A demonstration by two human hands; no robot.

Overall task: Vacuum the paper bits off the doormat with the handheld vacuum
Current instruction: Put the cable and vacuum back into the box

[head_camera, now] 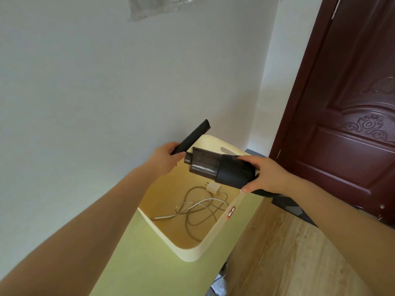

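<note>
So basically nothing's been vacuumed yet, going by what's shown: the handheld vacuum (222,168) is held up in the air over a cream bin (190,252), well clear of the floor, and the crevice nozzle (191,136) isn't fitted to it. The vacuum's dark motor end is gripped by the right hand (264,177), fingers and thumb wrapped round it, with the clear dust cup pointed left. The nozzle is held at its lower end by the left hand (165,157), fingers curled round it, tip angled up toward the wall (106,82), and its base sits just beside the vacuum's inlet without being pushed on. Looks like assembly is the step in hand, so fitting the nozzle, getting down to the mat and the actual cleaning are all left. A dark strip by the brown door (346,124) may well be the doormat (288,207), but no paper bits can be made out on it. Inside the bin only a white charger plug (213,187) and its loosely tangled cable (198,208) are seen on the bottom.
</note>
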